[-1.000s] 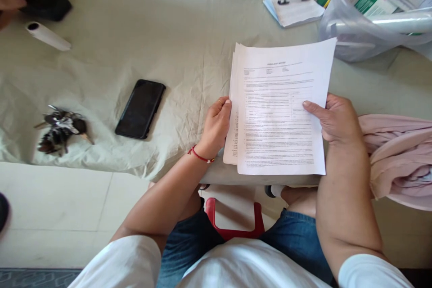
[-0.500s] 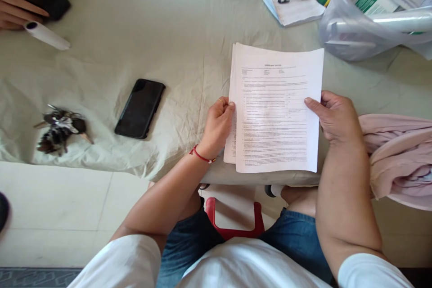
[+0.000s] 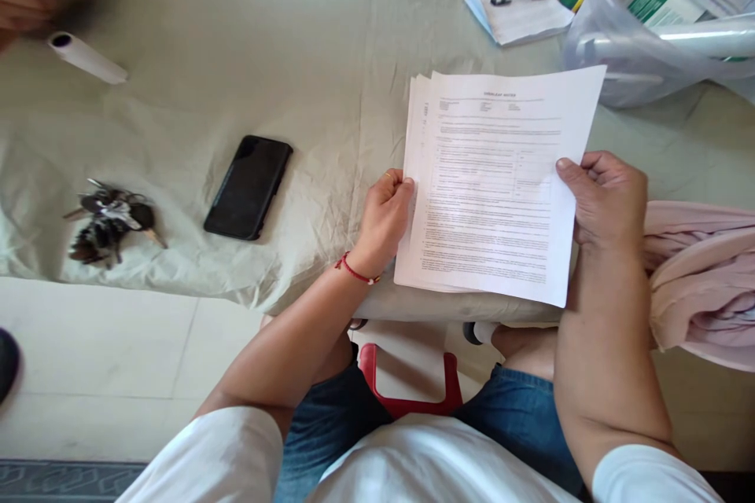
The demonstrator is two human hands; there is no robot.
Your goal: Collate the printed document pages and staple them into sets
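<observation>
Several printed sheets of paper are held up just over the front edge of the table. My left hand is closed on their left edge, thumb on top. The top sheet is tilted and slid to the right, so the left margins of the sheets beneath show. Its right edge is pinched by my right hand, with the thumb on the printed face and the fingers behind. Small print covers the page under a short heading. What lies on the hidden parts of the lower sheets does not show.
Left of the papers lie a black phone and a bunch of keys. Farther back are a white paper roll and another person's hand on a dark object. A notepad with a pen, a clear plastic bin and pink cloth are at the right.
My right hand has moved right, and the top sheet has shifted right and tilted. My left hand stays about where it was. The other person's hand has drawn back toward the upper left.
</observation>
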